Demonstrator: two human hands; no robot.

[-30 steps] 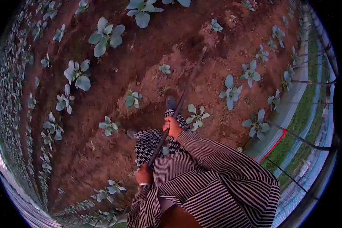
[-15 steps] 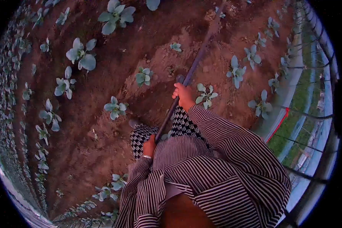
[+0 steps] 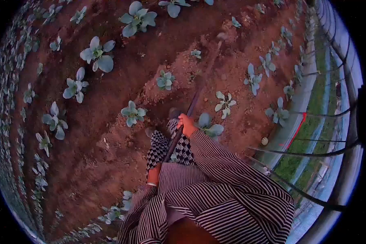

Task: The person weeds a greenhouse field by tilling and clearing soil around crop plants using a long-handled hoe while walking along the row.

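Observation:
A long dark pole runs from near my waist out to the soil, where its pale far end meets the ground. My right hand is wrapped round its middle part. Lower down, close to my body, my left hand closes on the near end, its fingers partly hidden. Beyond my hands, a small seedling stands left of the pole and a leafy plant to its right. Another plant grows just right of my right hand.
Rows of leafy plants grow in reddish-brown soil, dense at the far left. On the right are a curved frame with dark bars, a red strip and green grass. My feet are on the soil below the pole.
The pole first swung outward and up with both hands, then came back nearer my body, its far end down on the soil. More of the plant beside my right hand shows.

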